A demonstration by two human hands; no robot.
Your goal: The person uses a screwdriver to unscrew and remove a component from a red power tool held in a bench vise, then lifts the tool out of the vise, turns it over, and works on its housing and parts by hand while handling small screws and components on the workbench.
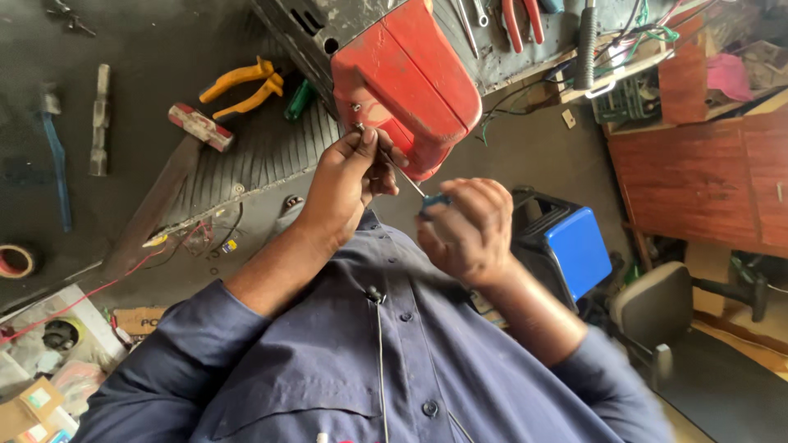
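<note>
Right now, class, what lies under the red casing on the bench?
Under the red casing a dark metal body shows, resting on a ribbed grey mat. The left hand covers the casing's lower edge.

I see soft, even daylight, brightest at the right edge of the frame, with weak shadows. My right hand (468, 230) is motion-blurred; the frame's corners look stretched and slightly soft.

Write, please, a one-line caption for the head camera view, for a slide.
Right hand drives a blue-handled screwdriver into a screw on the red housing while left hand steadies its tip.
</note>
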